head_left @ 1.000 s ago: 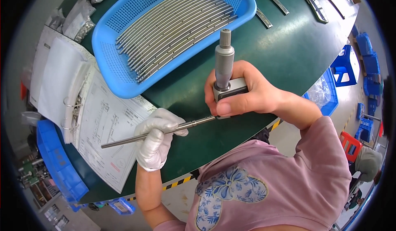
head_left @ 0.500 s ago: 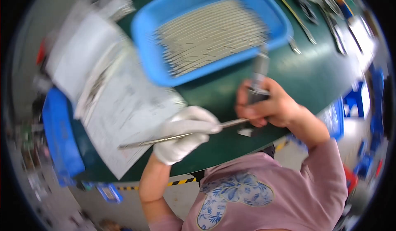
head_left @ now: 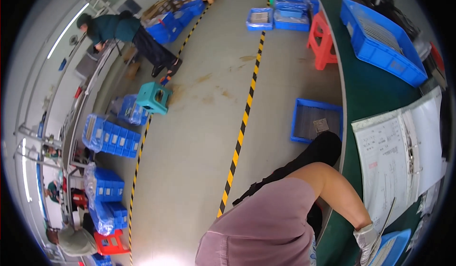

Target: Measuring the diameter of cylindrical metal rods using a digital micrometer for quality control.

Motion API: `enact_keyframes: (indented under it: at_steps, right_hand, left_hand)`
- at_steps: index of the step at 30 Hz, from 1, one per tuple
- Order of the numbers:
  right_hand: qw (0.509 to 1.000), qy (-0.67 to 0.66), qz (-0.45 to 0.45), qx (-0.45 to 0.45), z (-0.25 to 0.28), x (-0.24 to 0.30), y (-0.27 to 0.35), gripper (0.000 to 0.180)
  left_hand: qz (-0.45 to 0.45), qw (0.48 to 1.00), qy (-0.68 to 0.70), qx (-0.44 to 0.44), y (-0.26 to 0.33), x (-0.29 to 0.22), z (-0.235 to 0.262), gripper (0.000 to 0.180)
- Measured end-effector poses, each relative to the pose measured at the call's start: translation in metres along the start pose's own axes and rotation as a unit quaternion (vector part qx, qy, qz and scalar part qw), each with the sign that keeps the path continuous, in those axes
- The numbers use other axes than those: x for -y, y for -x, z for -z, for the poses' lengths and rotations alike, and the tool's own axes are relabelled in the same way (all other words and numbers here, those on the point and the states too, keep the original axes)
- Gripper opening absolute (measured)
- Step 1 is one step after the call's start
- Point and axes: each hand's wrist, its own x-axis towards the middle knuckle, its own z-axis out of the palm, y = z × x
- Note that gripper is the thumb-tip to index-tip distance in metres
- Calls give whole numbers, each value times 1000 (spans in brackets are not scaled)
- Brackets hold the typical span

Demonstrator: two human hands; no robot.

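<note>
My left hand (head_left: 365, 241), in a white glove, is at the lower right with its fingers closed around a thin metal rod (head_left: 388, 213). The rod slants upward over the open ring binder (head_left: 385, 157) of written sheets. Right beside the glove is a light blue plastic basin (head_left: 396, 248), cut off by the frame's lower edge. My right hand is out of the picture.
The green table (head_left: 358, 88) runs along the right and bears a blue crate (head_left: 377, 47) of rods. A blue bin (head_left: 316, 121) and a red stool (head_left: 323, 40) stand on the floor beside it. Across the aisle a person (head_left: 116, 28) leans over a bench near a teal stool (head_left: 154, 98).
The view has swung far to my left, from the table to the aisle. My right hand, earlier holding a grey and black tool, has left the picture. The left hand still holds the rod.
</note>
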Motion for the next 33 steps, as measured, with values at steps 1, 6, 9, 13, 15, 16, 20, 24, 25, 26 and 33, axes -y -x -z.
enact_keyframes:
  at_steps: [1,6,9,13,15,16,20,24,25,26,33]
  right_hand:
    - [998,-47,-14,-41,-8,5,-3,17]
    - [989,80,124,2,18,7,-13,13]
    - [956,175,235,8,33,-1,-22,11]
    - [878,301,372,6,46,-12,-30,8]
    - [824,363,435,4,48,-18,-32,6]
    - [794,393,465,4,49,-19,-33,6]
    - [741,523,409,-100,38,-13,-22,2]
    - [759,600,252,-25,3,18,-13,4]
    - [856,478,161,-113,-26,21,-10,6]
    - [919,338,63,-193,-42,23,-9,8]
    - [892,367,179,-193,-36,12,-17,13]
  left_hand:
    - [-13,999,-38,-1,0,-2,1,22]
    - [-40,999,-36,2,-13,2,14,18]
    - [-31,999,-11,-10,-13,-5,11,18]
    - [-36,997,-62,9,-12,-9,11,20]
    - [-30,999,-45,-5,-10,-7,11,18]
    - [-31,998,-45,-3,-10,-5,12,18]
    - [-56,996,-60,18,-15,6,23,16]
    - [-59,990,-130,6,-12,-1,20,17]
    - [-58,990,-130,8,-13,0,18,17]
    - [-24,993,-115,-6,-12,-1,17,18]
    - [9,986,-165,15,-12,2,17,21]
